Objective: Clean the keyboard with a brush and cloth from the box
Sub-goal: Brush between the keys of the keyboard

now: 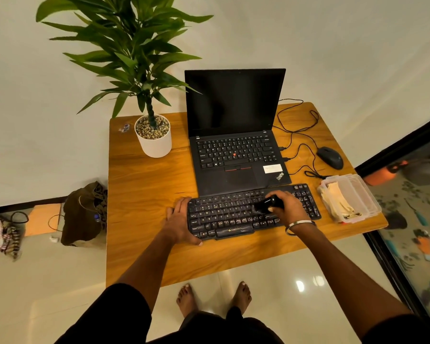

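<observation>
One clear box (365,194), cloth (339,201) inside, white pot (157,145), plant (134,50)

You work on a table (144,194) of warm, grained wood with a smooth, low sheen. The keyboard (233,217) is black plastic, and its keys catch slight glints. The brush (268,203) in your right hand (287,207) has a glossy black plastic body. The box (358,194) is clear, slightly cloudy plastic and holds pale, crumpled cloth (339,201). Your bracelet (299,225) is shiny metal. The laptop (236,155) is matt black. The floor (271,279) tiles are glossy.
</observation>
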